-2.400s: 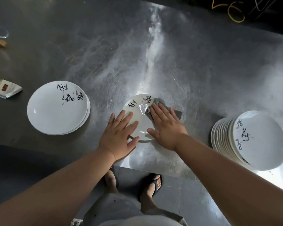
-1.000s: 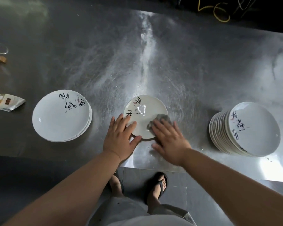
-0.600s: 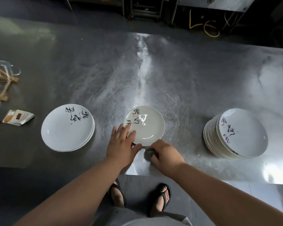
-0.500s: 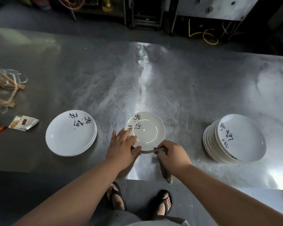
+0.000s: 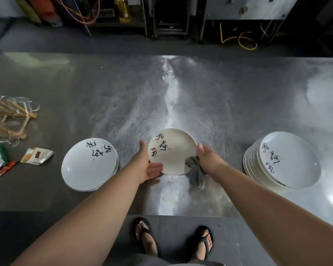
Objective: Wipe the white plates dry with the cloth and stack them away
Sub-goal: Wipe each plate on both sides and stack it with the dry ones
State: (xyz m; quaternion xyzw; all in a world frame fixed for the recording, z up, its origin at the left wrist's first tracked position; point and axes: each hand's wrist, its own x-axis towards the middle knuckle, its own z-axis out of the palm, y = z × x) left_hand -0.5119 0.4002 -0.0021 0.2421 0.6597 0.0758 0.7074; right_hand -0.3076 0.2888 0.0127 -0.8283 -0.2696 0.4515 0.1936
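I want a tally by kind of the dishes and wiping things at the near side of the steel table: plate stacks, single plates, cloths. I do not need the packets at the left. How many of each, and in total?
Stacks of white round plates: 2 (left, right)
Single white round plate: 1
Grey cloth: 1
Total: 4

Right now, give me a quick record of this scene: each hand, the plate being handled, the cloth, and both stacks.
held plate: between both hands, printed face up
left hand: holds its left rim
right hand: grips its right rim
cloth: grey, hangs from the right hand
left stack: low, on the steel table
right stack: taller, leaning
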